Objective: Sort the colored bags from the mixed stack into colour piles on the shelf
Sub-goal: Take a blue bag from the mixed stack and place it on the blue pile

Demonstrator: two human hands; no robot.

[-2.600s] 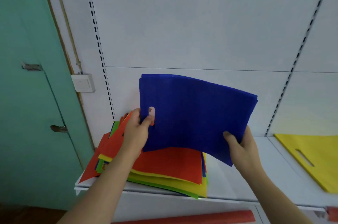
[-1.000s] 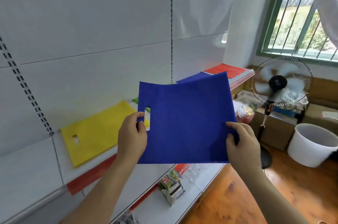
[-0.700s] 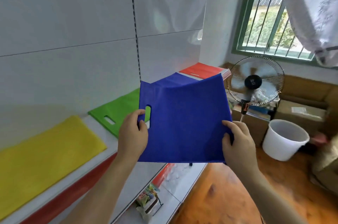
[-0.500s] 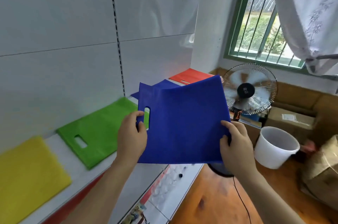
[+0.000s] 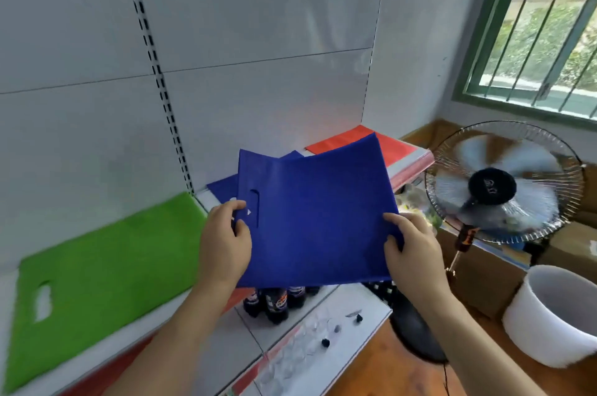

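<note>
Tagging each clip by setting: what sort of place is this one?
Probably a small shop or its stockroom. White slotted shelving holds flat bags sorted by colour, green bag and red bag; bottled drinks stand on a lower shelf; cardboard boxes sit behind a fan.

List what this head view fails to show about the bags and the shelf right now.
- Blue pile on the shelf: mostly covered by the held blue bag; its bag count cannot be told.
- Red pile: partly hidden behind the held bag.
- Green bag: motion-blurred.
- Bottles on the lower shelf: tops hidden by the held bag, labels too small to read.
- Mixed stack: out of frame.
- Left hand and right hand: each grip's underside fingers hidden.
</note>
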